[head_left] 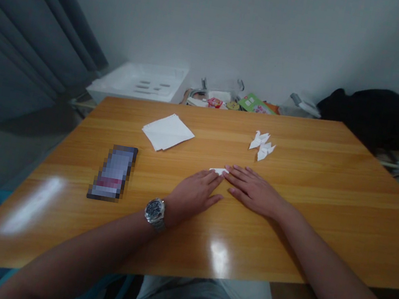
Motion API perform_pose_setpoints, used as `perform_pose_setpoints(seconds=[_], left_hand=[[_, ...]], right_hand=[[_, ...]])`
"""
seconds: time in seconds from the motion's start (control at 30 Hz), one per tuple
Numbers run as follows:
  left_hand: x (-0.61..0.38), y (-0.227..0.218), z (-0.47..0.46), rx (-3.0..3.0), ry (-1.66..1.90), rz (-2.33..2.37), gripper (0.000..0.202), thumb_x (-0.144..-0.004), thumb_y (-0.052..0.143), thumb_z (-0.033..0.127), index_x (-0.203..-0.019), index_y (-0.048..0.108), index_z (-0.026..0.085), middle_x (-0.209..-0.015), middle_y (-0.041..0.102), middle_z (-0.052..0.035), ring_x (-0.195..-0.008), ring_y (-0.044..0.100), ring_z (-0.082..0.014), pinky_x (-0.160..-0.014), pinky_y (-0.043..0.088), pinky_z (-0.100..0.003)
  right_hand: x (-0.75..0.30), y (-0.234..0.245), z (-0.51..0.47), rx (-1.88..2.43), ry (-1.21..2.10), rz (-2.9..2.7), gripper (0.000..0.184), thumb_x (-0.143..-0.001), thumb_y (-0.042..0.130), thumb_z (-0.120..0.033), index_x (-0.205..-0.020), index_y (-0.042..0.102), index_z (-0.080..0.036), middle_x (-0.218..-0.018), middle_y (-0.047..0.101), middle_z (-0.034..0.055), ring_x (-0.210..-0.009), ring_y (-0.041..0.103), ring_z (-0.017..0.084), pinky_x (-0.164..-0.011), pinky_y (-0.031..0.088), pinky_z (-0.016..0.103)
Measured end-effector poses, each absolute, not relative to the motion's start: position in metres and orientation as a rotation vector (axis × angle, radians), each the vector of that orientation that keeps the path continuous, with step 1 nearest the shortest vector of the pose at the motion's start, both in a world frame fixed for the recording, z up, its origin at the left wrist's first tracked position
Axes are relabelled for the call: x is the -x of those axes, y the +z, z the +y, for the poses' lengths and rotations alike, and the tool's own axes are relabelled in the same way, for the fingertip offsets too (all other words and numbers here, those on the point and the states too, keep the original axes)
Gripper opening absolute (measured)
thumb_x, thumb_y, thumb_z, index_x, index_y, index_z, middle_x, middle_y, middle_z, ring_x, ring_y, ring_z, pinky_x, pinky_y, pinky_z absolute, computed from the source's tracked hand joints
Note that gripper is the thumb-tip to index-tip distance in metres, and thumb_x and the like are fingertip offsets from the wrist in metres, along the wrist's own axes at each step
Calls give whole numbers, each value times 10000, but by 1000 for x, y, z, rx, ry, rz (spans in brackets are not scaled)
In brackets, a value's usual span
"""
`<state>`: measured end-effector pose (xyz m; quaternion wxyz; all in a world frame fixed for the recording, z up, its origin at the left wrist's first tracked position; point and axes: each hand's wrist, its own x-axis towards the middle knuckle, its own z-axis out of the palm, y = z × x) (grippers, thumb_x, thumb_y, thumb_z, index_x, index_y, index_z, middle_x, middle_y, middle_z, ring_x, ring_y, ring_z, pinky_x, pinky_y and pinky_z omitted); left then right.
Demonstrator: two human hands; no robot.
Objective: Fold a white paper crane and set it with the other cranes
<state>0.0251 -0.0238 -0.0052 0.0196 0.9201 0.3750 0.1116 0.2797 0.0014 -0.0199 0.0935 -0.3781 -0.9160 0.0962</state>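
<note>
A small folded piece of white paper (219, 170) lies on the wooden table (315, 189), partly covered by my fingers. My left hand (195, 190), with a metal watch (155, 211) on its wrist, rests flat with its fingertips on the paper's near left part. From the right, my right hand (251, 191) presses down flat, its fingertips at the paper's right end. Both hands have their fingers stretched out. Beyond them stand two folded white paper cranes (262, 145), close together. A stack of white paper sheets (168, 132) lies at the back left.
A phone (113, 173) with a blurred screen lies on the table's left side. Behind the far edge are a white plastic tray (120, 75), a green booklet (253, 103) and small items. Dark cloth (373, 116) is heaped at the back right; a curtain (25, 23) hangs left.
</note>
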Motion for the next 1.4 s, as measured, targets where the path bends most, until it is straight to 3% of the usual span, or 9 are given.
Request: perform_pose_setpoints(seconds=[0.23, 0.43, 0.6, 0.77, 1.07, 1.23, 1.4], left_hand=[[-19, -3, -22, -2810, 317, 1130, 527, -1042, 428, 491, -1424, 517, 139, -1452, 557, -155, -1371, 512, -283, -1165, 411, -420], [-19, 2, -20, -2879, 306, 1054, 454, -1081, 333, 351, -1410, 533, 110, -1415, 584, -146, -1367, 514, -246, -1157, 417, -371], [-17, 1, -19, -2853, 273, 1076, 463, -1069, 380, 377, -1423, 534, 120, -1440, 562, -145, -1354, 523, -255, -1145, 431, -379], [-14, -1, -18, -2816, 263, 1087, 487, -1057, 413, 423, -1434, 532, 139, -1470, 538, -143, -1353, 524, -258, -1154, 420, -391], [-10, 0, -16, -2821, 267, 1020, 518, -1046, 433, 447, -1463, 504, 148, -1494, 511, -146, -1395, 480, -256, -1223, 324, -416], [-10, -5, -12, -2832, 282, 994, 567, -1049, 404, 485, -1497, 459, 139, -1527, 477, -154, -1445, 423, -256, -1247, 276, -428], [-11, -7, -10, -2842, 272, 991, 580, -1060, 357, 506, -1522, 429, 164, -1559, 449, -141, -1484, 367, -252, -1255, 235, -451]], right_hand=[[-278, -17, 0, 1126, 255, -2750, 576, -1047, 383, -524, -1568, 383, -277, -1637, 336, 75, -1517, 313, 272, -1238, 263, 528], [-275, -20, -3, 1201, 314, -2676, 517, -1085, 267, -409, -1594, 300, -325, -1631, 348, 25, -1518, 311, 220, -1241, 263, 524], [-273, -22, -3, 1235, 295, -2633, 529, -1082, 261, -395, -1592, 322, -270, -1630, 353, 31, -1509, 333, 210, -1245, 277, 498], [-271, -22, 0, 1293, 253, -2536, 539, -1074, 252, -349, -1552, 416, -162, -1603, 398, 110, -1475, 402, 231, -1222, 345, 481], [-273, -23, 5, 1326, 292, -2464, 567, -1072, 244, -382, -1551, 413, -130, -1587, 423, 139, -1475, 402, 248, -1228, 345, 487], [-274, -19, 5, 1262, 295, -2462, 573, -1077, 254, -405, -1562, 389, -131, -1609, 388, 132, -1495, 367, 232, -1240, 320, 468], [-271, -18, 2, 1163, 325, -2563, 555, -1071, 323, -421, -1586, 349, -215, -1625, 362, 93, -1502, 351, 238, -1236, 315, 505]])
